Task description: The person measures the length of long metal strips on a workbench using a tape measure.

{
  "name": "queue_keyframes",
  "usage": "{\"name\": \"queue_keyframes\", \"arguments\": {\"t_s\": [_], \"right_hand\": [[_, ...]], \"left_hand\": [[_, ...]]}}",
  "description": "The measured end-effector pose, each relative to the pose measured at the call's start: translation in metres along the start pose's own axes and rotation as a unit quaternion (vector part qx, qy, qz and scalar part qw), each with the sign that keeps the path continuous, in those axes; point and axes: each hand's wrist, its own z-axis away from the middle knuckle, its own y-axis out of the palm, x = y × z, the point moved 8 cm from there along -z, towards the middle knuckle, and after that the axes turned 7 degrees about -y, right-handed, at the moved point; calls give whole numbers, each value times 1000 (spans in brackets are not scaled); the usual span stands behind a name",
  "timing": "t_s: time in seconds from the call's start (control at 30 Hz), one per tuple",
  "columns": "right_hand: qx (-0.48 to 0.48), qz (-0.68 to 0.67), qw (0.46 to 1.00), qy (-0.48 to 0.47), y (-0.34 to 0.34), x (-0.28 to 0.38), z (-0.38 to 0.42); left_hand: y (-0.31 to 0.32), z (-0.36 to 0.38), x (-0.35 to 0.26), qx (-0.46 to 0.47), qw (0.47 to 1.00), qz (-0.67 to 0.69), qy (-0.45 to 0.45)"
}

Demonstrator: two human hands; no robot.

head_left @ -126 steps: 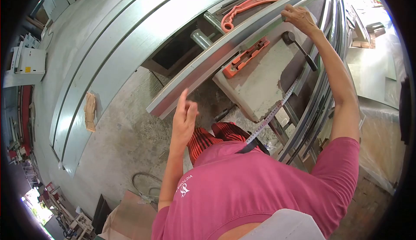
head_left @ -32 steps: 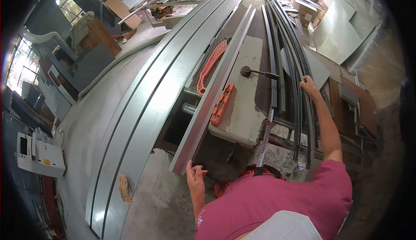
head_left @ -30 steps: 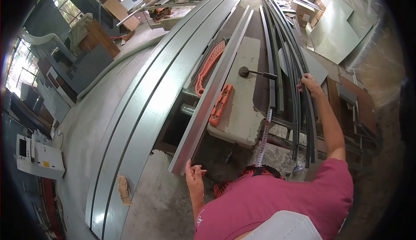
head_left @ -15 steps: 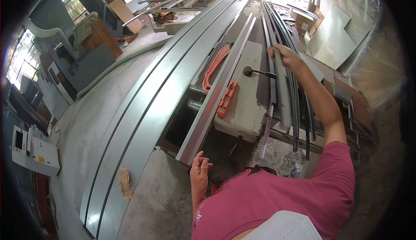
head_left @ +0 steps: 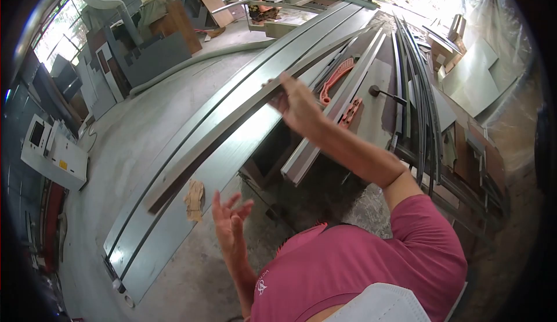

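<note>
My right hand (head_left: pixel 299 106) is wrapped around a long grey bar (head_left: pixel 203 148), gripping it near its middle. The bar slants across the silver sliding table (head_left: pixel 246 148) of a saw, its near end over the grooves at the lower left. My left hand (head_left: pixel 231 217) is in the air with fingers spread, close to a small torn brown piece (head_left: pixel 194 200) lying on the sliding table. Right of the bar are an orange push stick (head_left: pixel 336 81), a long metal rail (head_left: pixel 336 110) and an orange slotted block (head_left: pixel 351 113).
Several dark strips (head_left: pixel 420 95) lie lengthwise on the right, beside a black knob on a lever (head_left: pixel 383 93). A white control box (head_left: pixel 53 153) stands at the left. Boards (head_left: pixel 151 55) lean against the back wall, and a hose (head_left: pixel 191 60) runs along the floor.
My right hand has carried the grey bar from the strips on the right over to the sliding table. My left hand has moved left, away from the rail's end, with its fingers spreading. The view has shifted.
</note>
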Motion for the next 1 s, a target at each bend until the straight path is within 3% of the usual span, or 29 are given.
{"name": "queue_keyframes", "arguments": {"t_s": [0.03, 0.1, 0.2, 0.3, 0.33, 0.43, 0.57, 0.77, 1.0], "right_hand": [[-17, 11, 1000, -9, 11, -16, 19], [-19, -11, 1000, -4, 35, -44, 58], [9, -9, 999, 37, 50, -90, 110], [67, 6, 995, 78, 57, -108, 144], [97, 30, 989, 112, 56, -115, 153], [53, 28, 980, 191, 24, -125, 180], [19, 41, 986, 161, -15, -102, 197], [1, 70, 994, 86, -26, -79, 216], [-37, -42, 987, 149, -25, -139, 246]], "left_hand": [[-1, -4, -7, -3, 1000, -2, -2], [-6, -9, -36, -41, 994, 4, 102], [-22, -6, -55, -100, 977, 56, 177], [-58, -1, -50, -103, 980, 137, 104], [-68, 3, -57, -121, 978, 125, 119], [-132, 6, -63, -180, 965, 103, 161], [-221, 30, -98, -248, 938, 94, 222], [-335, 118, -151, -427, 852, 23, 304], [-465, 271, -181, -509, 776, 39, 370]]}}
